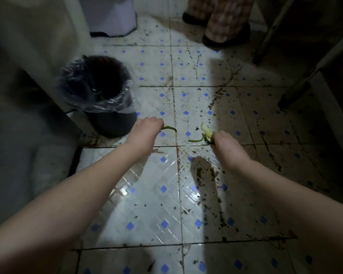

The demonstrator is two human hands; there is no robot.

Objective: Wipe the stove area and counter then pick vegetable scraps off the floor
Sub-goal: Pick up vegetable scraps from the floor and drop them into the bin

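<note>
Pinching a peel (pixel 169 128), the left hand (pixel 147 129) is nearer the bin (pixel 115 122), at its ten o'clock. The right hand (pixel 227 148) grips scraps (pixel 203 135).

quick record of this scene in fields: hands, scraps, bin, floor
left hand: grips a green strip
right hand: grips green and pale scraps
bin: dark, with a clear liner, to the left beyond the left hand
floor: white tiles with blue diamonds, dark stains mostly on the right
feet: another person's, in dark slippers, at the top
</note>
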